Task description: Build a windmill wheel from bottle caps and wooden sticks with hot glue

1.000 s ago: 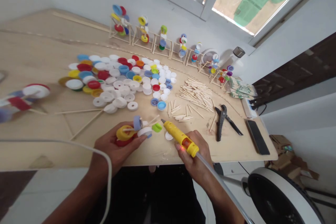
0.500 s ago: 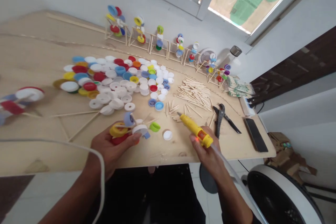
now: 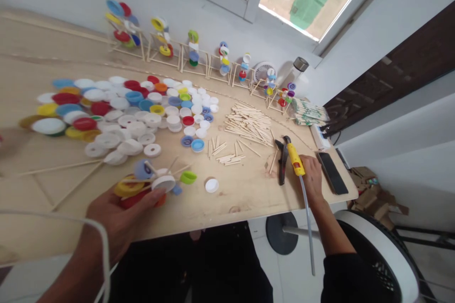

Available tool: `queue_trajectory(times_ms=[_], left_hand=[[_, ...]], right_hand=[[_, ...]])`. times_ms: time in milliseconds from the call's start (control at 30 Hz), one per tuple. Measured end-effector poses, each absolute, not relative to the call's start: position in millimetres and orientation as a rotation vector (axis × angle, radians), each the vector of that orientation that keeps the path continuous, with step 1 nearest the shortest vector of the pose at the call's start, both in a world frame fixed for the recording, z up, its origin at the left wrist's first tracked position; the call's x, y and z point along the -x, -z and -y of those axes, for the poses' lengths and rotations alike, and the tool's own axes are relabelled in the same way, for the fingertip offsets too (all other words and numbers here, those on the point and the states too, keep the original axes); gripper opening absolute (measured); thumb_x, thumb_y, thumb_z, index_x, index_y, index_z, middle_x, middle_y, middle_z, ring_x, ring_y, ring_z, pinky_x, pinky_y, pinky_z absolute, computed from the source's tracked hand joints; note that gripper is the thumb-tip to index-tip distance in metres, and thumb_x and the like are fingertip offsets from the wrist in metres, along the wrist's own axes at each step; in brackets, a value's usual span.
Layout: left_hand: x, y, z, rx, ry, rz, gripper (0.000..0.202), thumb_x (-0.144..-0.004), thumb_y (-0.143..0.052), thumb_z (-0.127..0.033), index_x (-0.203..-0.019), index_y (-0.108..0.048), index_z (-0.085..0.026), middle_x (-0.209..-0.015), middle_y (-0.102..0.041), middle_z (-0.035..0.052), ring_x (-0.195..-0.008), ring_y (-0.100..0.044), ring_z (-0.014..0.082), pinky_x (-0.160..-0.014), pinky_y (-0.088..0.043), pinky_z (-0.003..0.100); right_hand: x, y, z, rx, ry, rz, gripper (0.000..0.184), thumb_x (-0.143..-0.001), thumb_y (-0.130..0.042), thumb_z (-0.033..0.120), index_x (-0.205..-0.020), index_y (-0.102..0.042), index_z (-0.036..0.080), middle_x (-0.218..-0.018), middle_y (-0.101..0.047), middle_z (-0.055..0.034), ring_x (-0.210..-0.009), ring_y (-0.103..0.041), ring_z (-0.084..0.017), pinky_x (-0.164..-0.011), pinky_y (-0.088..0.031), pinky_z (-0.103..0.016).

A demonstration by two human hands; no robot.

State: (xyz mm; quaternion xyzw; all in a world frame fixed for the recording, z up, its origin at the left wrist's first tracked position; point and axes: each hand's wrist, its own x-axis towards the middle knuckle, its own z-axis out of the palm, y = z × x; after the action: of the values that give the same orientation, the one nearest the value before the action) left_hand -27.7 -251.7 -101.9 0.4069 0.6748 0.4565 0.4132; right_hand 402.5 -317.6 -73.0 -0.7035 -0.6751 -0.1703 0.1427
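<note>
My left hand (image 3: 119,215) grips a small model made of bottle caps on thin wooden sticks (image 3: 149,181), with yellow, red, white, blue and green caps, held just above the near edge of the wooden tabletop (image 3: 227,199). Over at the right end of the table my right hand (image 3: 312,177) is wrapped round a yellow glue gun (image 3: 295,157), its tip pointing away from me beside the black pliers (image 3: 281,161). A white cap (image 3: 212,185) lies alone between the two hands.
A spread of coloured bottle caps (image 3: 117,113) covers the left half. Cut sticks (image 3: 249,123) are heaped mid-right. Finished cap-and-stick models (image 3: 192,52) line the back wall. A black phone (image 3: 332,166) lies at the right edge. A white cable (image 3: 99,236) crosses my left arm; a fan (image 3: 384,265) stands below.
My right hand has carried the glue gun away from the cap model, to the right, down beside the pliers. The left hand keeps hold of the model. The view has swung right.
</note>
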Motion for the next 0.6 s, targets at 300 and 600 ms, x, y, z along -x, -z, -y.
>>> queue_trajectory(times_ms=[300, 600], left_hand=[[28, 103, 248, -0.664, -1.232, -1.571, 0.043, -0.043, -0.089, -0.033, -0.081, -0.075, -0.018, -0.089, -0.080, 0.0057, -0.083, -0.075, 0.0235, -0.076, -0.063, 0.033], [30, 92, 247, -0.720, -1.166, -1.510, 0.048, -0.039, -0.091, -0.036, -0.079, -0.075, -0.018, -0.090, -0.081, 0.0086, -0.086, -0.076, 0.0295, -0.083, -0.063, 0.043]], right_hand=[[-416, 77, 313, 2.075, 0.510, 2.188, 0.028, -0.092, -0.046, 0.014, -0.117, -0.059, 0.016, -0.120, -0.066, -0.0176, -0.116, -0.053, -0.033, -0.093, -0.042, -0.044], [-381, 44, 329, 2.058, 0.509, 2.068, 0.045, -0.086, -0.052, 0.018, -0.130, -0.057, 0.018, -0.125, -0.064, -0.0168, -0.116, -0.056, -0.034, -0.096, -0.044, -0.052]])
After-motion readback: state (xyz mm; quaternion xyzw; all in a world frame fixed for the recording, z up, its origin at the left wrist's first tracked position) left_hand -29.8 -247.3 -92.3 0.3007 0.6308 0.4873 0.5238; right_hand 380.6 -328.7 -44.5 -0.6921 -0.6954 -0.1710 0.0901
